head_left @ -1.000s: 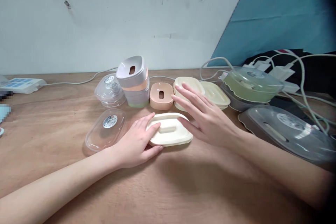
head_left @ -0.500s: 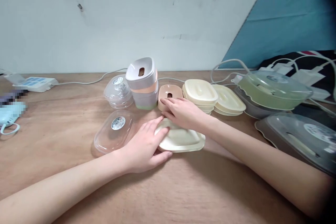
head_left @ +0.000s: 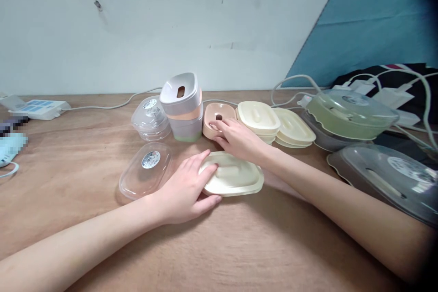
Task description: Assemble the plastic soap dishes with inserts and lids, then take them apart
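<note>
My left hand (head_left: 186, 187) lies around the left end of a cream plastic lid (head_left: 236, 175) with a raised ridge, one finger on top and the thumb at the front edge. Behind it, my right hand (head_left: 241, 139) reaches over to a peach dish (head_left: 209, 112) with a dark slot in its base. Its fingertips dip over the near rim, and the thumb is at the outer front wall. Just left of the peach dish stands a tall stack of lilac, peach and green dishes (head_left: 185, 121). To the right are stacked cream lids (head_left: 258, 118).
A clear cover (head_left: 145, 178) lies left of my left hand, with more stacked clear covers (head_left: 150, 121) behind. More cream lids (head_left: 294, 127) and covered green and grey containers (head_left: 352, 114) stand right. A white power strip (head_left: 39, 108) and cables lie near the wall.
My right hand has moved up and away from the cream lid, its fingers now further over the peach dish's rim. My left hand stays at the lid. The view has shifted slightly.
</note>
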The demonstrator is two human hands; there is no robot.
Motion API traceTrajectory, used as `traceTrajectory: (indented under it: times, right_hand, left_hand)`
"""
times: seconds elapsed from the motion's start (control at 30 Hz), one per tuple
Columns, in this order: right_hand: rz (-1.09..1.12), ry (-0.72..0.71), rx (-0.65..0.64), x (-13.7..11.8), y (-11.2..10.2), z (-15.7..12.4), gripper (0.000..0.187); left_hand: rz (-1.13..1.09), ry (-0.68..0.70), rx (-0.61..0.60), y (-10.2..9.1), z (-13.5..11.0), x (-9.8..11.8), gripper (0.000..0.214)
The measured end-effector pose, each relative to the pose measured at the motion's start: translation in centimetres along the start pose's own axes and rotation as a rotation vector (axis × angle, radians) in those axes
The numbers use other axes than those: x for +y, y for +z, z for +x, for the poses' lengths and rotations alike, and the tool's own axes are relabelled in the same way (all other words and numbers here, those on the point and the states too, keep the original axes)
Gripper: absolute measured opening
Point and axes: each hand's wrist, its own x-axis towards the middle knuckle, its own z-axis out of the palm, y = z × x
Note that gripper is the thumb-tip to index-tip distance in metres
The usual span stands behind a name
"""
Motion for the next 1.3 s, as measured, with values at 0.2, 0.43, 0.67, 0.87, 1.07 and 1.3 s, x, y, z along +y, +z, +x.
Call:
traceTrajectory:
  times: [0.2, 0.43, 0.67, 0.87, 1.07, 1.3]
  right_hand:
    - [-0.021, -0.023, 0.187, -0.6, -1.5, -0.4, 0.036]
    - [0.198, -0.154, 0.412, 0.1, -3.0, -4.5, 0.047]
    - [0.243, -0.096, 0.494, 1.3, -1.5, -10.3, 0.054]
    - [0.347, -0.06, 0.573, 1.7, -1.7, -10.7, 0.051]
    - [0.343, -0.036, 0.602, 2.0, -1.7, -10.7, 0.043]
    - [0.335, -0.409, 0.443, 1.9, -2.1, -11.0, 0.064]
  left_hand:
    - [0.003, 0.004, 0.026, -0.1, -0.1, 0.1, 0.048]
    - [-0.039, 0.012, 0.028, 0.2, -0.1, -0.2, 0.052]
    - [-0.097, -0.018, 0.008, 0.0, -0.4, -0.1, 0.057]
    - [-0.086, -0.018, -0.007, 0.0, -0.3, -0.1, 0.058]
    - [-0.116, -0.013, -0.014, -0.1, -0.2, -0.3, 0.058]
    - [-0.348, -0.064, 0.06, -0.6, -0.1, -0.4, 0.072]
